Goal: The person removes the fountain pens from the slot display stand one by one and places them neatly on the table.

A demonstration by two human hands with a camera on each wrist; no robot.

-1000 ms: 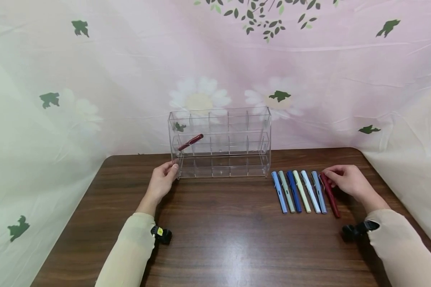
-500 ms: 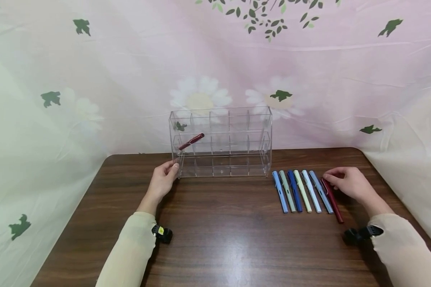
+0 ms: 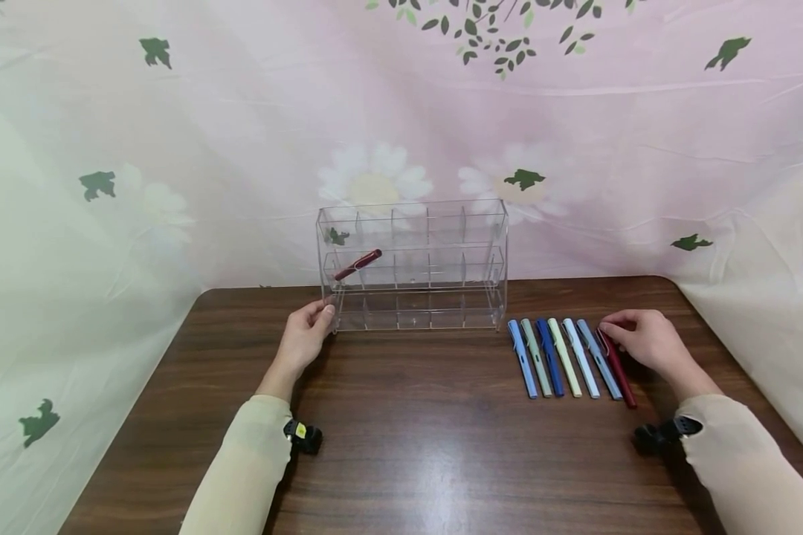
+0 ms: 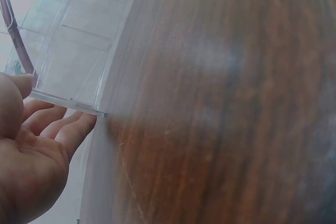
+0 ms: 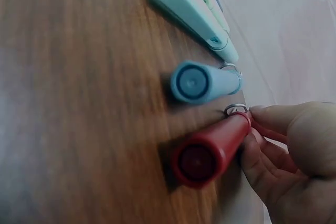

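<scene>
My left hand grips the lower left side of a clear acrylic pen stand; in the left wrist view its thumb and fingers lie on either side of the clear panel. A dark red pen leans slanted in the stand's left end. At the right, my right hand pinches the capped, clip end of another red pen, which lies slanted on the table. The right wrist view shows that pen's round end toward the camera, with the fingertips at the clip. Beside it lies a grey-blue pen.
Left of the grey-blue pen, several more pens lie side by side, among them a pale blue pen, a pale green pen and a dark blue pen. A flower-printed cloth hangs behind the brown wooden table.
The grey-blue pen's lower end has swung right, so it now slants more. The red pen in my right hand slid right and toward me, then slightly back. My left hand stays put.
</scene>
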